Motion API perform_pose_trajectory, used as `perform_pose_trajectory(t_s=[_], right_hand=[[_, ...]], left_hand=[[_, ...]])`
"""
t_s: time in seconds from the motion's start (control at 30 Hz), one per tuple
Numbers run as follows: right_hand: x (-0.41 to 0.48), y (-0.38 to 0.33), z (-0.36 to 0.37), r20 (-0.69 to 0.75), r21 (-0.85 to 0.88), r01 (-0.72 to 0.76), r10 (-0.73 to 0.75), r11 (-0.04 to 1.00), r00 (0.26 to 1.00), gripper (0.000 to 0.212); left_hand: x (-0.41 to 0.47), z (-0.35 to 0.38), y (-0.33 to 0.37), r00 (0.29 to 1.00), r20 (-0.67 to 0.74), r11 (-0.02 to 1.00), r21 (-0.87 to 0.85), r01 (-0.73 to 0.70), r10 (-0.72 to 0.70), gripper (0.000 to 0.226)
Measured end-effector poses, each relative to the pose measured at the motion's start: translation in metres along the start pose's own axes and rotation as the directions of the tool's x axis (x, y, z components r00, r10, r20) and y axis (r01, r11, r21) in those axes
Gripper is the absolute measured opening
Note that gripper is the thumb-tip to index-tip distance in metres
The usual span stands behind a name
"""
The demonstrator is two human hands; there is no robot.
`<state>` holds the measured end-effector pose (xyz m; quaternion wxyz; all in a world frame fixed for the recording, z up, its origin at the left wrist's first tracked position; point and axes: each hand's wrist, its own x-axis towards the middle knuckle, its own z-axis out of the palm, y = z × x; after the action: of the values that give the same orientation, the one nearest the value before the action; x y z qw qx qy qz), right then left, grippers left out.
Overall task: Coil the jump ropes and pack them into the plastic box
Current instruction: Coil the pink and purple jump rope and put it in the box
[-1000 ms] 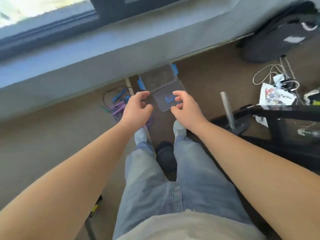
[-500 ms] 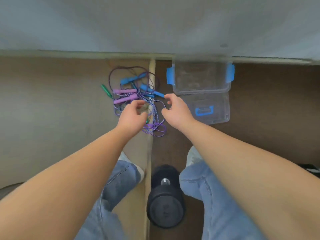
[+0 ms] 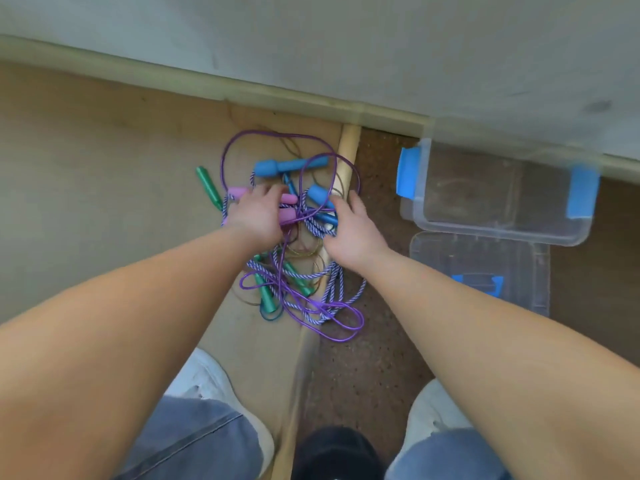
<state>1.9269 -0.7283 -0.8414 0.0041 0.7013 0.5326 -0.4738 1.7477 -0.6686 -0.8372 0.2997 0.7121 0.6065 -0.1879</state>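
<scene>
Lost the middles of the pink handles (image 3: 290, 199) under the left hand (image 3: 258, 216); could not tell whether gripped or only touched. Same with the right hand (image 3: 353, 233), laid over a blue handle (image 3: 320, 197). Lost a dark round object (image 3: 337, 452) to the bottom edge. Saw one blue clip (image 3: 583, 192) of the plastic box (image 3: 491, 233) only as blur.

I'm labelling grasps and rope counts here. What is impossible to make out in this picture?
Head view only:
- Whether the left hand grips the pink handles: its back hides the fingers.
- How many jump ropes: they are tangled, and the right hand covers part.
- The black object between the shoes: cut off by the bottom edge.
- The plastic box, right end: motion blur.
</scene>
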Motion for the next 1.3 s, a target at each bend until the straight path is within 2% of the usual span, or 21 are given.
perform_pose_trajectory(t_s=[0.07,0.13,0.23,0.4,0.5,0.6,0.67,0.7,0.8,0.87,0.93,0.97,1.07,1.17,1.23,1.3], right_hand=[[0.007,-0.001,0.007,0.072,-0.069,0.028,-0.023,0.997,0.997,0.082],[0.011,-0.002,0.014,0.121,-0.18,0.026,-0.004,0.983,0.993,0.08],[0.01,0.0,0.021,0.182,-0.234,-0.044,0.089,0.971,0.979,0.078],[0.005,0.006,0.016,0.17,-0.217,-0.142,0.181,0.966,0.969,0.067],[-0.01,0.004,0.012,0.155,-0.174,-0.157,0.184,0.972,0.971,0.06],[-0.031,-0.012,0.0,0.097,-0.032,-0.077,0.08,0.997,0.992,0.065],[-0.044,-0.031,-0.01,0.07,0.149,-0.045,0.035,0.988,0.997,0.061],[-0.05,-0.041,-0.014,0.077,0.279,-0.048,0.027,0.959,0.997,0.053],[-0.07,-0.066,-0.03,0.167,0.653,-0.156,0.06,0.741,0.984,0.029],[-0.084,-0.077,-0.045,0.189,0.799,-0.182,0.048,0.574,0.981,0.02],[-0.095,-0.079,-0.057,0.161,0.862,-0.158,0.036,0.482,0.986,0.019],[-0.099,-0.078,-0.061,0.138,0.861,-0.144,0.048,0.488,0.989,0.022],[-0.11,-0.07,-0.068,0.055,0.795,-0.112,0.114,0.595,0.992,0.033],[-0.13,-0.063,-0.072,-0.001,0.8,-0.093,0.155,0.593,0.988,0.036],[-0.145,-0.06,-0.075,-0.006,0.796,-0.112,0.193,0.595,0.981,0.038],[-0.161,-0.06,-0.076,0.022,0.79,-0.154,0.224,0.593,0.974,0.041]], left_hand=[[0.009,0.008,-0.01,0.999,0.045,0.987,0.159,-0.017,0.01,0.081],[0.013,0.02,-0.019,1.0,0.013,0.945,0.327,-0.018,0.015,0.081],[0.017,0.033,-0.028,0.998,-0.064,0.907,0.421,0.023,0.005,0.058],[0.01,0.028,-0.022,0.997,-0.075,0.985,0.17,0.029,-0.016,0.039],[-0.007,0.017,-0.012,0.992,-0.125,0.996,-0.085,0.016,-0.027,0.035],[-0.028,0.0,0.0,0.99,-0.138,0.943,-0.332,-0.016,-0.032,0.034],[-0.044,-0.016,0.014,0.994,-0.113,0.913,-0.406,-0.035,-0.012,0.034],[-0.052,-0.023,0.022,0.995,-0.096,0.906,-0.419,-0.054,0.015,0.031],[-0.073,-0.043,0.04,0.994,-0.089,0.873,-0.478,-0.093,0.058,0.031],[-0.087,-0.055,0.048,0.995,-0.072,0.846,-0.526,-0.091,0.063,0.035],[-0.102,-0.063,0.056,0.994,-0.059,0.878,-0.466,-0.109,0.092,0.033],[-0.108,-0.065,0.059,0.992,-0.074,0.905,-0.408,-0.121,0.1,0.031],[-0.125,-0.065,0.062,0.976,-0.164,0.954,-0.239,-0.178,0.141,0.036],[-0.147,-0.061,0.062,0.95,-0.24,0.958,-0.153,-0.242,0.201,0.034],[-0.162,-0.057,0.06,0.905,-0.325,0.943,-0.091,-0.319,0.275,0.032],[-0.175,-0.054,0.059,0.826,-0.419,0.908,-0.01,-0.419,0.377,0.027]])
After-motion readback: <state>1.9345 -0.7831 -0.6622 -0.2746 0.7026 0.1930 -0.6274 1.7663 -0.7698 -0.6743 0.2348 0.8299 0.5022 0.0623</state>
